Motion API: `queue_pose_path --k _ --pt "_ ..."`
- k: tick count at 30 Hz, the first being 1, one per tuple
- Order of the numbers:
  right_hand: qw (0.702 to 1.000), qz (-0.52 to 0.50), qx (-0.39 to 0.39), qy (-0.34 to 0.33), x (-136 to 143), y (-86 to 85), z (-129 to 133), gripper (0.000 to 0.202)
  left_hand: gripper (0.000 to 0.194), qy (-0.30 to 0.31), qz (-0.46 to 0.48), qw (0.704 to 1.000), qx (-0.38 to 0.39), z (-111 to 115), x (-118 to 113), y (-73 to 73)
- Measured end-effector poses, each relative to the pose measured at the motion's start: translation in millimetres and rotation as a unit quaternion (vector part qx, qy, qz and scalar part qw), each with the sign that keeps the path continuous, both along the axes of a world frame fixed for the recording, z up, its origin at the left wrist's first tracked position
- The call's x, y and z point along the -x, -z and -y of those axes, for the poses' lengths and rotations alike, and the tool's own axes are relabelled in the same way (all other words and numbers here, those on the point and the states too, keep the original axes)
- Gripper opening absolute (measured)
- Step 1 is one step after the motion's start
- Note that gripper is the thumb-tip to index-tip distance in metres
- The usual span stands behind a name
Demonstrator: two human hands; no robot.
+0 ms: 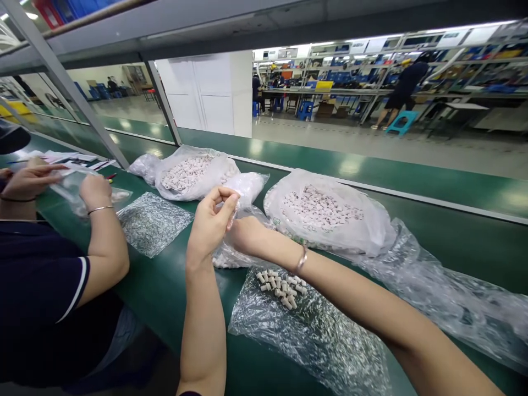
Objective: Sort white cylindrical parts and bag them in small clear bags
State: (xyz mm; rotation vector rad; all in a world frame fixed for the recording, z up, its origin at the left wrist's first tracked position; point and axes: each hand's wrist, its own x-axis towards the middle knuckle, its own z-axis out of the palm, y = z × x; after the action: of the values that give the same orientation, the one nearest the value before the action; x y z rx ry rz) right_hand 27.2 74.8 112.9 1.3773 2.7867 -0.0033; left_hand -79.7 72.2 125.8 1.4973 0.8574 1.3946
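My left hand point(211, 223) is closed in a pinch at the edge of a clear plastic bag point(249, 187). Close beside it, my right hand point(247, 234) is at the bag's mouth with its fingers hidden from view. White pieces show through the lower part of this bag, which rests on the green bench. Below my right wrist, a loose group of small off-white plugs point(282, 287) lies on a sheet of crinkled clear plastic point(297, 335).
Large bags of small pale parts stand behind my hands, one at right point(325, 212), another farther left point(190, 173). On my left a co-worker's hands point(97, 192) handle a clear bag beside another plastic sheet point(154, 223). A metal post point(163, 102) rises behind the bench.
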Motion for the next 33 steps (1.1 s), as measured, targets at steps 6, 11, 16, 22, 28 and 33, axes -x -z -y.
queue_pose_path --k 6,11,16,22,28,33 --pt "0.994 -0.101 -0.028 -0.031 -35.0 -18.2 31.7 0.029 0.016 -0.025 0.021 0.999 0.014 -4.6 10.3 1.2" --pt "0.950 -0.294 0.013 0.105 -125.9 7.2 95.7 0.024 0.014 -0.026 0.021 0.999 0.015 -6.0 9.4 2.1" --pt "0.960 -0.205 0.069 0.177 -178.7 87.0 129.5 0.024 0.016 -0.006 0.015 1.000 0.021 -5.0 1.0 1.9" --pt "0.968 -0.169 0.072 0.173 -186.5 128.0 138.5 0.035 0.017 -0.004 0.010 1.000 0.021 -5.0 -3.8 3.4" --pt "0.927 -0.270 0.116 0.234 -184.0 122.7 135.3 0.029 0.017 -0.009 0.006 1.000 0.022 -5.7 -3.8 4.2" --pt "0.735 -0.559 0.252 0.290 -186.1 110.4 145.1 0.031 0.016 -0.009 0.010 1.000 0.019 -6.2 -5.4 4.9"
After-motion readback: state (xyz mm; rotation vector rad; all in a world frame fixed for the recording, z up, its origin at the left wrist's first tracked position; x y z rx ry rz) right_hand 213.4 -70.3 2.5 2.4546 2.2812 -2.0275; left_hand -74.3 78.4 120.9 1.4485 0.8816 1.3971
